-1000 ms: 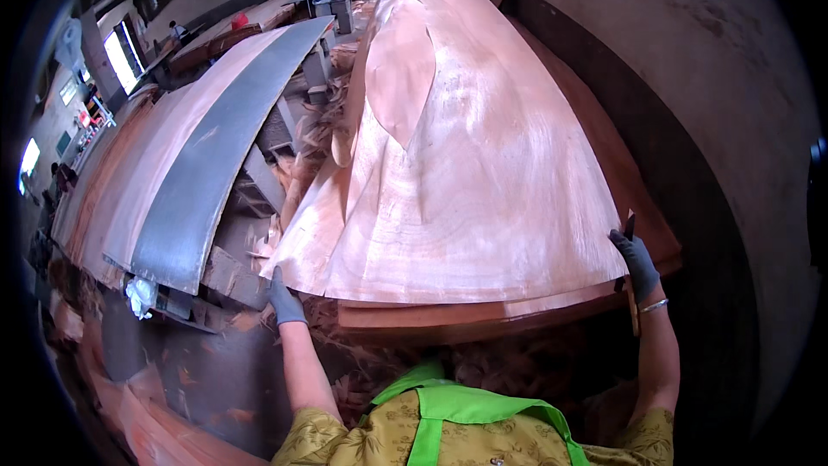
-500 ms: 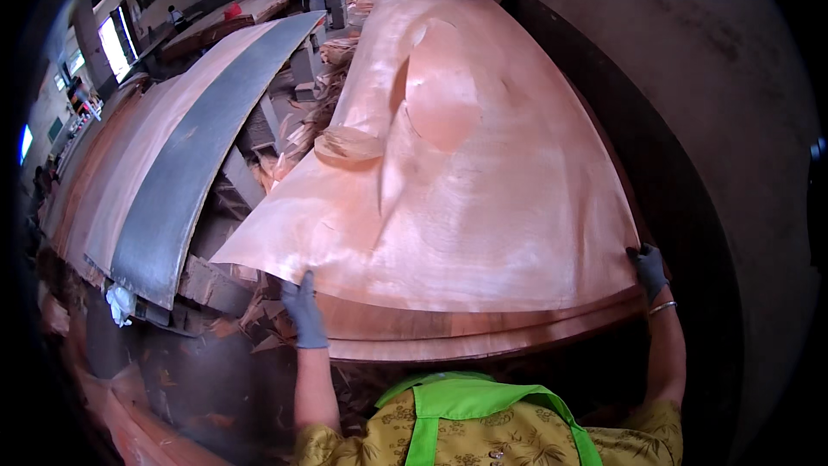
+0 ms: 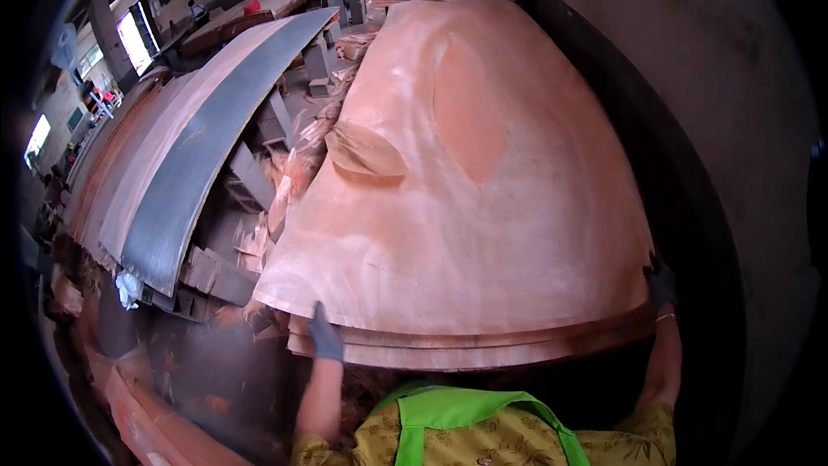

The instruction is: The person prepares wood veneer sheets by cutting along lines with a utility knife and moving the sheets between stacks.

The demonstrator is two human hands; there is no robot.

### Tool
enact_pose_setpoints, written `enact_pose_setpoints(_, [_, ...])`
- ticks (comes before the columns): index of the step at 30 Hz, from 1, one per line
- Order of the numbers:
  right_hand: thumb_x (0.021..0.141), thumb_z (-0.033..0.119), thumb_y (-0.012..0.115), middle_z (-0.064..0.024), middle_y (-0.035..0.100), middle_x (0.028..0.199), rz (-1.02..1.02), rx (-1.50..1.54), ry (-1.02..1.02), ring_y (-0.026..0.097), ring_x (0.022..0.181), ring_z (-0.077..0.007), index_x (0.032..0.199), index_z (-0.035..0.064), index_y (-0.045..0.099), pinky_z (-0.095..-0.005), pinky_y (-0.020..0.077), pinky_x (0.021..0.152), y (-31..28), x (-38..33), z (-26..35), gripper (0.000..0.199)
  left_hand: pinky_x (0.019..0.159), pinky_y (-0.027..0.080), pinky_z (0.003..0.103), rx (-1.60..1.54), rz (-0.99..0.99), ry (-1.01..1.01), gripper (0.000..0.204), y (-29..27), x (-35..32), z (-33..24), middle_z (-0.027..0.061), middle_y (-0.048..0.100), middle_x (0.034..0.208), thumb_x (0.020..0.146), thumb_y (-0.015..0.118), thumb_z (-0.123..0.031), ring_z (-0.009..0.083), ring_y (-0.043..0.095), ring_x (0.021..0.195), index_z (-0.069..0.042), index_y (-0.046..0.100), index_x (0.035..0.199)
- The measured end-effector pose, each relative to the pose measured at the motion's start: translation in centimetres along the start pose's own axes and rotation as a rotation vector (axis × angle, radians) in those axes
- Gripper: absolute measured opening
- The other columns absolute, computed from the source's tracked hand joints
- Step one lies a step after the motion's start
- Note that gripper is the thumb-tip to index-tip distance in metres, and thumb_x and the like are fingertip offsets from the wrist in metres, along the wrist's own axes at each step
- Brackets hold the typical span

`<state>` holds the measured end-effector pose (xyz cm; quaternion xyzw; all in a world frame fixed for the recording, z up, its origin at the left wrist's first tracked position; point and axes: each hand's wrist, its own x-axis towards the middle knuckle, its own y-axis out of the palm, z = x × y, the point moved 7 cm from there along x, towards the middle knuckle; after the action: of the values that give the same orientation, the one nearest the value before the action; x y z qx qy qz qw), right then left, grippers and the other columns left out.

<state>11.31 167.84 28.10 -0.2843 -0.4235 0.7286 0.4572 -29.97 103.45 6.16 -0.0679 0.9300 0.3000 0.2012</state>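
Two gloved hands on one wood sheet (image 3: 483,207) | left hand (image 3: 325,336) grip clamped on its near edge, left corner | right hand (image 3: 661,285) grip clamped on the right corner | sheet lies flat atop a stack of sheets (image 3: 466,354), stretching away from both grips | grey panel (image 3: 207,147) well left of left hand

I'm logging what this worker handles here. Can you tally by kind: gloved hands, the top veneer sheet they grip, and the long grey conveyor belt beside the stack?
Dark-gloved hands: 2, left hand and right hand
Large thin reddish-brown wood veneer sheet on top of the stack: 1
Long grey curved conveyor belt: 1
Total: 4
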Motion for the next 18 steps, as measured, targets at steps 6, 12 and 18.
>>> enact_pose_setpoints(6, [0.081, 0.013, 0.065, -0.0163, 0.058, 0.122, -0.006, -0.052, -0.025, 0.058, 0.110, -0.0272, 0.126, 0.0024, 0.051, -0.0364, 0.0445, 0.090, 1.6, 4.5, -9.1, 0.049, 0.092, 0.045, 0.041, 0.188, -0.081, 0.135, 0.039, -3.9, 1.9, 1.2, 0.0110, 0.055, 0.124, 0.090, 0.051, -0.023, 0.0279, 0.054, 0.111, -0.004, 0.049, 0.124])
enact_pose_setpoints(12, [0.082, 0.020, 0.065, -0.0169, 0.061, 0.117, -0.063, 0.005, 0.024, 0.058, 0.106, -0.0324, 0.124, 0.0001, 0.052, -0.0391, 0.0453, 0.089, 3.8, 5.0, -17.8, 0.048, 0.093, 0.043, 0.042, 0.169, -0.273, 0.037, 0.036, -4.3, -2.0, 5.4, 0.0121, 0.058, 0.119, 0.089, 0.047, -0.021, 0.0286, 0.054, 0.111, -0.003, 0.054, 0.120])
enact_pose_setpoints(18, [0.082, 0.022, 0.067, -0.0157, 0.062, 0.117, 0.056, 0.082, 0.065, 0.058, 0.106, -0.0222, 0.126, 0.0018, 0.052, -0.0346, 0.0457, 0.087, 4.9, 7.0, -20.9, 0.050, 0.092, 0.044, 0.039, 0.465, -0.018, 0.174, 0.029, -5.5, 1.4, 8.7, 0.0093, 0.060, 0.115, 0.090, 0.045, -0.022, 0.0256, 0.055, 0.110, -0.006, 0.057, 0.111])
